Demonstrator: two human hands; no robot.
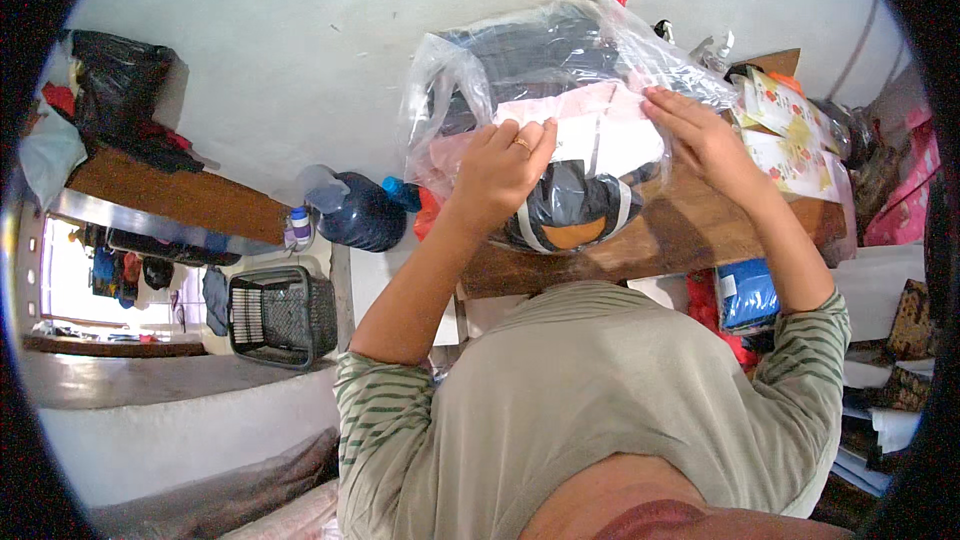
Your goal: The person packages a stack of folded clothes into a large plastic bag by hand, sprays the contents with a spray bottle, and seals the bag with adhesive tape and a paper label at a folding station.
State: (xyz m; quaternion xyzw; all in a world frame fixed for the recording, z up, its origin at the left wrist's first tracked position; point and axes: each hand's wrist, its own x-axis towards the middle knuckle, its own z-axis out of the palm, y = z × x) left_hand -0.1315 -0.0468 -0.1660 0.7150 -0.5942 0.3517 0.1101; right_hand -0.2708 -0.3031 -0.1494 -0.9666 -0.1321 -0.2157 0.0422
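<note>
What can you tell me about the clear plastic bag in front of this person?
The clear plastic bag looks thin, shiny and crinkled, with loose folds at its left and right. Dark contents show through it. It sits on the brown wooden table, close to the pale wall. A pink and white piece spans its near side; whether inside is unclear. The left hand, curled, and right hand, fingers extended, are at that side; any grip on the plastic is unclear.

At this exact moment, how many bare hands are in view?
2: the ringed left hand is over the left part of the flat pink-and-white sheet; the right hand, fingers extended, is at its right end. Neither is hidden.
</note>
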